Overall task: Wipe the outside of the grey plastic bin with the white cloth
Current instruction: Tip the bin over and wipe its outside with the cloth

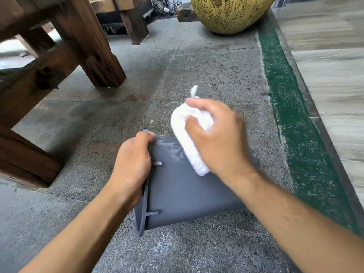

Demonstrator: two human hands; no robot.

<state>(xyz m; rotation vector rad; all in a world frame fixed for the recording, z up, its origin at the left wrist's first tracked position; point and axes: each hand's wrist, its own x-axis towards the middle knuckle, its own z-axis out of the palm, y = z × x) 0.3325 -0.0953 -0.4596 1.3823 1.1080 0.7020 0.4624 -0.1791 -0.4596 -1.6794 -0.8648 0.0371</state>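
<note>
On the concrete floor (197,66) the grey bin (187,194) lies on its side. The left hand (132,166) clamps its rim — fingers curled tight. The right hand (218,138), palm down, bunches the white cloth (187,138) against the upturned wall.

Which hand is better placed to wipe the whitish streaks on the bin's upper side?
The right hand. It already holds the white cloth pressed on the grey bin, beside the streaks. The left hand grips the rim, steadying the bin.

Grey plastic bin (187,194) laid on its side, rim gripped by the left hand (132,164); bunched white cloth (189,138), held in the right hand (216,138), pressed against its upturned wall.
</note>
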